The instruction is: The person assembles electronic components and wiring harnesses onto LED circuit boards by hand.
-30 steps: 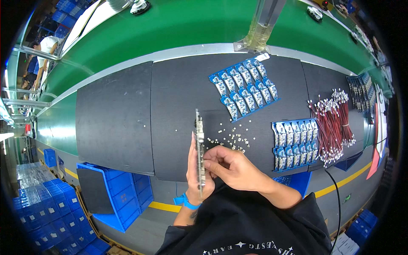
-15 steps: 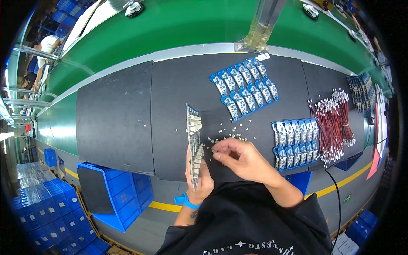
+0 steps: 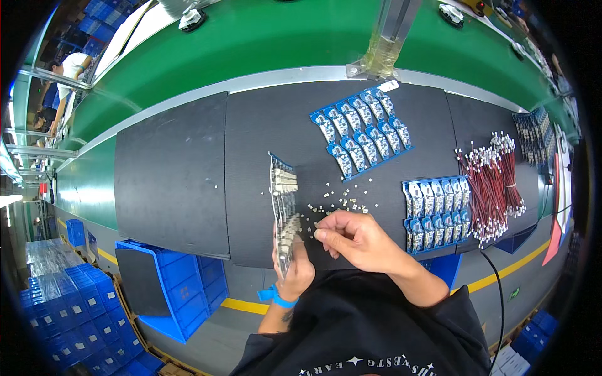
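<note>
The held circuit-board panel [image 3: 284, 183] is above the black mat [image 3: 169, 175], near its front edge; I view it almost edge-on, tilted, with its component side toward the right. The left hand [image 3: 296, 266] is clamped on the lower part of this panel. The right hand [image 3: 356, 241] is just beside it, apart from the left hand. Its thumb and forefinger are drawn close; I cannot tell whether they meet or grip a part.

Small white parts [image 3: 343, 203] lie scattered on the mat beyond the right hand. Farther out, I locate one blue board panel [image 3: 360, 133], lying at an angle, and a second blue board panel [image 3: 436, 213] to the right. Next to the second is a bundle of red-and-black wires [image 3: 486, 194] with white ends. A blue crate [image 3: 185, 291] is below the mat, at left.
</note>
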Motion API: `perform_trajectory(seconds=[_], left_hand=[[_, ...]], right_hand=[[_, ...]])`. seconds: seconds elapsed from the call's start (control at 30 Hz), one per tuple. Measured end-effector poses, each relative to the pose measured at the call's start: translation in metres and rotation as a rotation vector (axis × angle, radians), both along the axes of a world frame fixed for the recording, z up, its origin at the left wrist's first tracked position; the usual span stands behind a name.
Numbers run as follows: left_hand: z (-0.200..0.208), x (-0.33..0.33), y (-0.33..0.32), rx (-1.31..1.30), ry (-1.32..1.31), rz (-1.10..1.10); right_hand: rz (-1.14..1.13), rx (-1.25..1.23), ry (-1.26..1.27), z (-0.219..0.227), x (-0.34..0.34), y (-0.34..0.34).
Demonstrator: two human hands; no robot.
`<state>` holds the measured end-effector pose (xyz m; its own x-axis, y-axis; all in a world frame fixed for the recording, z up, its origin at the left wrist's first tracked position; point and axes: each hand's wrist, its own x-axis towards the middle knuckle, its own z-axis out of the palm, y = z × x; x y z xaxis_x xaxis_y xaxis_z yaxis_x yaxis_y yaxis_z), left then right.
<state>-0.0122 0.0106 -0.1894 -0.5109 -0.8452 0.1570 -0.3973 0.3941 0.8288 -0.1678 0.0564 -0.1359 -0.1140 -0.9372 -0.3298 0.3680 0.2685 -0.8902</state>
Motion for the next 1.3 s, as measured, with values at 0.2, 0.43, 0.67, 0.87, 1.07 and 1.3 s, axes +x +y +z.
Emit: perform_trajectory(seconds=[0.2,0.43,0.67,0.87,1.07,1.3], left_hand=[[-0.006,0.009,-0.003,0.222,0.081,-0.028],[-0.010,0.006,0.005,0.131,0.187,0.047],[-0.016,0.007,0.016,0.050,0.290,0.137],[0.012,-0.022,-0.006,0.258,0.620,0.455],[0.022,-0.020,-0.008,0.405,0.918,0.303],[0.014,-0.011,0.005,0.278,0.721,0.295]], right_hand=[[-0.159,-0.200,0.029,0.023,0.007,-0.002],[0.022,-0.136,-0.095,0.040,0.019,-0.004],[0.000,-0.162,0.083,0.044,0.031,0.000],[-0.098,0.050,-0.089,0.031,0.015,0.001],[-0.216,-0.016,0.449,-0.008,0.007,-0.009],[-0.439,-0.216,0.427,0.001,0.010,-0.021]])
